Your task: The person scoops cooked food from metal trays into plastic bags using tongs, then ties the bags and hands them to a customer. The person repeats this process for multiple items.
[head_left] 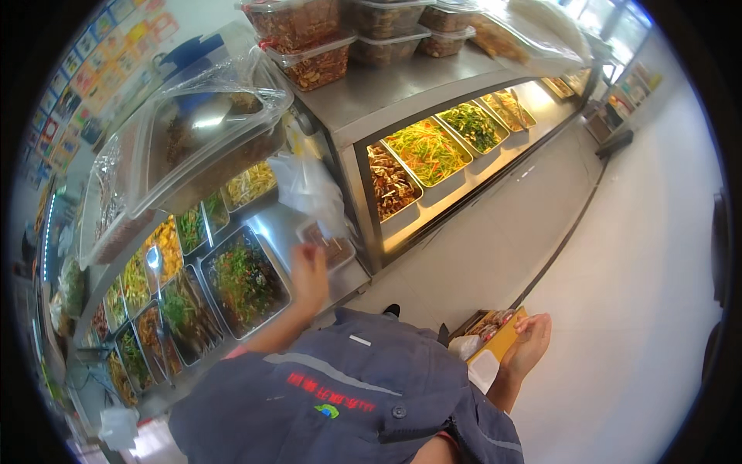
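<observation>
Currently both forearms are bent, one to each side of the jacket (363,370). Left hand (309,271): forearm slants forward over the counter's near edge, wrist raised, fingers drawn together beside one small tub (337,249) at the counter corner. Blur there; cannot tell whether the fingertips pinch anything or touch the tub. Tub sits below the white bags (313,189), left of the lit case's corner post.

Right hand (531,340): elbow bent, held low at the body's right, fingers loosely curled upward, grip slack, nothing seen in it. Nearest thing: one box (501,334) with a yellow side, just left of the hand; contact unclear.

Counts: lit case (417,230), four trays plain, more at the far end. On its top, six clear packs (317,66) in three stacks of two. Left display, at least eight trays; the dark tray (247,278) of greens lies nearest the left forearm. One spoon (154,261) plain among them. One shoe (393,310) below.
</observation>
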Motion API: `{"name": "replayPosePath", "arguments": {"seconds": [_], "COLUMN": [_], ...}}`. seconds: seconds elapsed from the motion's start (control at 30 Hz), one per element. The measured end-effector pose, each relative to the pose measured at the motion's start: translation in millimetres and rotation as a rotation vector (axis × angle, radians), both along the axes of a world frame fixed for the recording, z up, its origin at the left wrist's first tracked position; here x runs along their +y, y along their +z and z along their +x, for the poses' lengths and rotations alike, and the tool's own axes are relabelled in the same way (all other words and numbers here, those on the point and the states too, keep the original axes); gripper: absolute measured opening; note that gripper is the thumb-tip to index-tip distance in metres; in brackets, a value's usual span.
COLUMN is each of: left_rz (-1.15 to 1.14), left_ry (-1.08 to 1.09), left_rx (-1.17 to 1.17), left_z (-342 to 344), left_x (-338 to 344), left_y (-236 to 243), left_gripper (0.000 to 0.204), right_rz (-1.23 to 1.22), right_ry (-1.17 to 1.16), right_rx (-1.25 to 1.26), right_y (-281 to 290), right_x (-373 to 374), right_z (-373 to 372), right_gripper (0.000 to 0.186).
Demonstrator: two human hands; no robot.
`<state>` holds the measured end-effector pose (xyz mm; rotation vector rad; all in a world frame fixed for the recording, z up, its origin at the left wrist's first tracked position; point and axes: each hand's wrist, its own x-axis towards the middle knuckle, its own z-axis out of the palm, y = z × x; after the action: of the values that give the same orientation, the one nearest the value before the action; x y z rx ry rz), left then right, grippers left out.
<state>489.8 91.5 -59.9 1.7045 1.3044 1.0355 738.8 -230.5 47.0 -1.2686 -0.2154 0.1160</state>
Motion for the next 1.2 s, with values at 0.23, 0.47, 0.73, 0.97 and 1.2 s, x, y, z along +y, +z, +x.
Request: {"name": "replayPosePath", "arguments": {"seconds": [0.23,0.47,0.73,0.97,1.2], "left_rz": [-0.005,0.062,0.029,0.028,0.133], "left_ry": [0.038,0.109,0.423,0.646,0.841], "left_rx": [0.182,-0.169,-0.521,-0.200,0.292], "left_z": [35.5,60.0,107.3,100.4,106.1], "left_x": [13.8,-11.7,-12.8,2.3,-12.8], "left_y": [-14.7,2.7,7.4,-9.9,25.8], "left_gripper": [0.029,0.022,0.029,0.026,0.026], "right_rz": [-0.160,-0.232,-0.268,-0.275,-0.327], "right_ry": [0.370,0.740,0.951,1.007,1.033], "right_rx": [0.137,0.064,-0.040,-0.016,-0.015], "right_y": [-17.8,-6.9,-6.9,-18.8,-24.6], "right_x": [69.0,125.2,144.2,122.9,107.7], "right_z": [71.5,142.4,250.6,330.0,387.6], "right_gripper": [0.015,0.017,0.020,0.020,0.022]}}
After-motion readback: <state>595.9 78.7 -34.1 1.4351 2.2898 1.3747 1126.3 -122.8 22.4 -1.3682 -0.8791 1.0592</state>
